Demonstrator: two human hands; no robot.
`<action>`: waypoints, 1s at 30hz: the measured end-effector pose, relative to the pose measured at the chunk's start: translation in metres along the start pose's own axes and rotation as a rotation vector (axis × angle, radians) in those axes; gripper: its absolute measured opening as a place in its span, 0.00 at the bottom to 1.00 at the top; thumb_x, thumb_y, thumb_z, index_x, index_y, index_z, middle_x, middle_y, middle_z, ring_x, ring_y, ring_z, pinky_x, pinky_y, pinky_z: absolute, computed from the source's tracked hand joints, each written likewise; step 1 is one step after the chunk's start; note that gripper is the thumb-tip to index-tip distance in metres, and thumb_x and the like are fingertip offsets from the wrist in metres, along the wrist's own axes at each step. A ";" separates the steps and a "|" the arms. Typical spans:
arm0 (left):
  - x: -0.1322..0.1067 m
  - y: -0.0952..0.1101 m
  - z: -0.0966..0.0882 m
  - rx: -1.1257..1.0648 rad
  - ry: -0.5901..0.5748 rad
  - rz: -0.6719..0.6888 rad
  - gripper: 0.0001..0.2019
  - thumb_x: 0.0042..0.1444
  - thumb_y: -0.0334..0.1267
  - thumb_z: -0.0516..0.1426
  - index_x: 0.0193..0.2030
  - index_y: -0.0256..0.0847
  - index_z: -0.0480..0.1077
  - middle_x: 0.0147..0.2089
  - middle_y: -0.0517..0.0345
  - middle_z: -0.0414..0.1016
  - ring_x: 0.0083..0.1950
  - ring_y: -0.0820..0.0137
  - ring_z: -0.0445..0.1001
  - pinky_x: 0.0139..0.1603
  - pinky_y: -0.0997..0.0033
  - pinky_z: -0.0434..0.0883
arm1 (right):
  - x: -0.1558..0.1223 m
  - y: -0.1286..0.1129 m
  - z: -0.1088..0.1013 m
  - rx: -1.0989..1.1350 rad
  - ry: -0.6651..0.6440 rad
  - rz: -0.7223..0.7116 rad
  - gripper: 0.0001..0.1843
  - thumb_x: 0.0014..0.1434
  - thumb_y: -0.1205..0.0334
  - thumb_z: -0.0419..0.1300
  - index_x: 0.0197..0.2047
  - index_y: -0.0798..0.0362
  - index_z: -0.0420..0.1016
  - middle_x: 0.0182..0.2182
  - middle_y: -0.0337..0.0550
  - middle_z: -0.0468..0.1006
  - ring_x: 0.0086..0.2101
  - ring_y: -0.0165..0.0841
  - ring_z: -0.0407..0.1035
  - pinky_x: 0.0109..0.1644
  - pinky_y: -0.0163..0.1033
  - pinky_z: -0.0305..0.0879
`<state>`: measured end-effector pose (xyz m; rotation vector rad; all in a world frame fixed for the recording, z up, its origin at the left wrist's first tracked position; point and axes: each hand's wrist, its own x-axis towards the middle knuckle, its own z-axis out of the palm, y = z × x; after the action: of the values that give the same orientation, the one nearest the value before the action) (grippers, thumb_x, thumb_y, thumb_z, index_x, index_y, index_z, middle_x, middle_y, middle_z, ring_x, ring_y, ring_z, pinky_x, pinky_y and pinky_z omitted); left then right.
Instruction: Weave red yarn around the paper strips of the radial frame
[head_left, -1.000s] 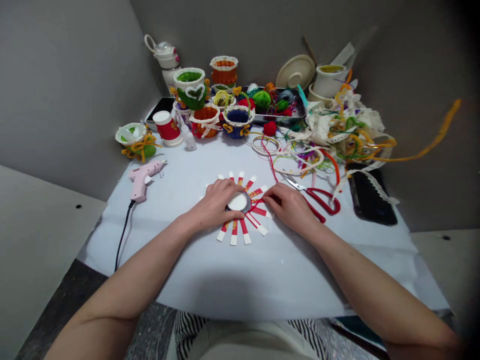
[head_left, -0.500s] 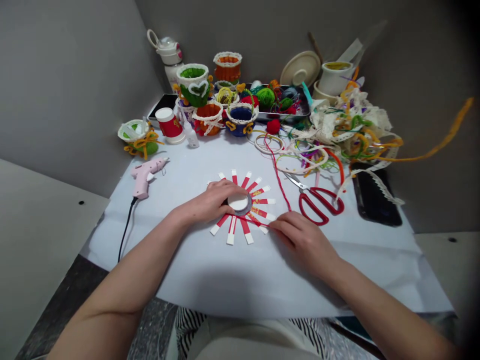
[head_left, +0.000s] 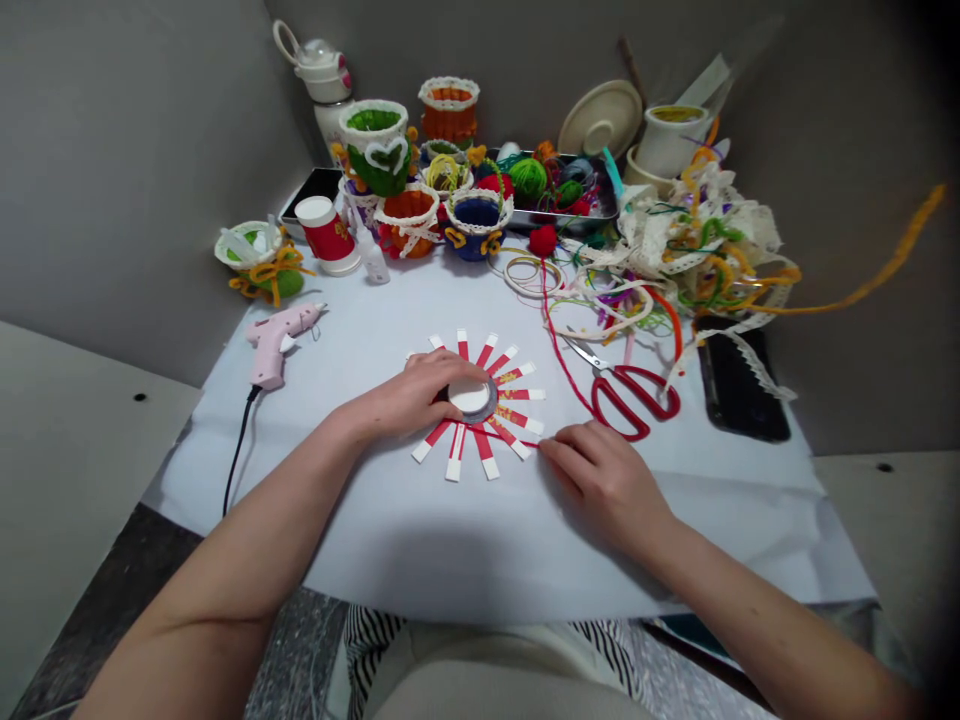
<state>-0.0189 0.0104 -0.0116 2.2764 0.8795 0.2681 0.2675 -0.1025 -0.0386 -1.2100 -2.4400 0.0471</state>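
A paper cup cut into red-and-white strips (head_left: 486, 456) lies splayed flat on the table like a sun, its round white base (head_left: 468, 396) in the middle with a grey ring around it. My left hand (head_left: 414, 393) is closed on the left side of that base, thumb and fingers gripping its edge. Red yarn (head_left: 559, 345) runs from a small red ball (head_left: 543, 240) down to my right hand (head_left: 596, 473), whose fingers pinch it just right of the strips. From there the strand crosses the lower strips toward my left thumb.
Red-handled scissors (head_left: 626, 398) lie right of the yarn, near a black phone (head_left: 742, 385). A pink glue gun (head_left: 276, 345) rests at left with its cord. Behind are decorated cups (head_left: 478, 228), a tray of yarn balls (head_left: 517, 218) and a heap of lace and cords (head_left: 697, 255).
The view has shifted slightly, moving everything a little left and up. Both hands keep their hold, and the yarn between ball and right hand hangs in a slightly different curve.
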 end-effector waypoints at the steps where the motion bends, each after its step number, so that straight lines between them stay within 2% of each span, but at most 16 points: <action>1: 0.000 0.000 0.000 -0.003 -0.002 -0.005 0.21 0.63 0.33 0.60 0.62 0.50 0.70 0.63 0.52 0.75 0.66 0.54 0.67 0.67 0.48 0.60 | 0.004 0.004 -0.001 0.004 0.005 0.012 0.14 0.71 0.70 0.52 0.43 0.55 0.80 0.36 0.53 0.78 0.35 0.40 0.67 0.38 0.45 0.64; 4: 0.000 0.001 -0.001 -0.011 -0.003 -0.012 0.20 0.63 0.34 0.60 0.62 0.50 0.69 0.63 0.51 0.74 0.66 0.55 0.66 0.67 0.47 0.60 | 0.022 0.017 -0.001 0.074 -0.011 0.043 0.13 0.72 0.67 0.53 0.43 0.55 0.80 0.36 0.52 0.78 0.37 0.41 0.69 0.40 0.46 0.66; 7: -0.001 0.001 0.000 -0.010 -0.005 -0.009 0.21 0.63 0.33 0.60 0.62 0.50 0.70 0.63 0.51 0.74 0.66 0.55 0.66 0.67 0.47 0.60 | 0.049 0.031 0.004 0.189 -0.058 0.090 0.11 0.70 0.64 0.56 0.38 0.52 0.78 0.34 0.49 0.78 0.36 0.40 0.70 0.40 0.45 0.65; 12: 0.000 0.001 0.000 -0.016 0.007 -0.001 0.21 0.63 0.32 0.60 0.62 0.49 0.69 0.62 0.52 0.75 0.64 0.56 0.67 0.65 0.49 0.63 | 0.079 0.042 0.019 0.292 -0.014 0.259 0.08 0.67 0.65 0.60 0.34 0.51 0.75 0.33 0.46 0.77 0.36 0.39 0.71 0.40 0.43 0.65; 16: -0.001 0.002 -0.001 -0.014 -0.002 0.022 0.21 0.63 0.33 0.59 0.62 0.49 0.68 0.63 0.52 0.74 0.65 0.56 0.68 0.67 0.47 0.62 | 0.077 0.040 0.025 0.327 -0.006 0.255 0.07 0.68 0.64 0.59 0.36 0.51 0.74 0.33 0.45 0.77 0.36 0.39 0.71 0.40 0.42 0.64; 20: -0.002 0.007 0.001 -0.011 0.039 0.021 0.24 0.62 0.41 0.62 0.65 0.47 0.66 0.72 0.45 0.62 0.72 0.52 0.61 0.70 0.45 0.60 | 0.073 0.039 0.027 0.346 0.016 0.249 0.05 0.67 0.65 0.59 0.37 0.52 0.75 0.33 0.45 0.76 0.37 0.39 0.70 0.41 0.42 0.64; 22: 0.000 0.011 0.005 0.005 0.078 -0.032 0.28 0.60 0.46 0.64 0.65 0.44 0.65 0.71 0.41 0.61 0.72 0.48 0.60 0.69 0.44 0.61 | 0.073 0.040 0.028 0.347 0.012 0.243 0.06 0.68 0.65 0.59 0.38 0.52 0.75 0.33 0.45 0.76 0.37 0.40 0.70 0.42 0.42 0.65; 24: 0.003 0.015 0.009 0.041 0.105 -0.098 0.30 0.58 0.48 0.66 0.64 0.43 0.65 0.66 0.40 0.64 0.68 0.47 0.63 0.66 0.43 0.63 | 0.073 0.041 0.029 0.348 0.012 0.239 0.06 0.68 0.65 0.58 0.37 0.52 0.74 0.33 0.45 0.76 0.37 0.40 0.70 0.42 0.43 0.65; 26: 0.006 0.018 0.012 0.081 0.110 -0.136 0.29 0.58 0.45 0.67 0.64 0.42 0.65 0.63 0.42 0.68 0.65 0.48 0.65 0.64 0.44 0.64 | 0.072 0.041 0.028 0.361 0.018 0.224 0.07 0.69 0.65 0.58 0.38 0.52 0.75 0.33 0.46 0.76 0.37 0.40 0.70 0.42 0.44 0.65; 30: 0.009 0.022 0.011 0.095 0.111 -0.140 0.23 0.62 0.34 0.63 0.63 0.44 0.66 0.62 0.46 0.72 0.65 0.52 0.66 0.65 0.47 0.62 | 0.065 0.040 0.021 0.424 0.033 0.158 0.07 0.70 0.66 0.57 0.40 0.52 0.75 0.34 0.45 0.76 0.38 0.39 0.70 0.42 0.43 0.66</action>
<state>0.0033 -0.0017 -0.0061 2.2906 1.1258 0.2982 0.2551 -0.0243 -0.0432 -1.1881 -2.1508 0.5549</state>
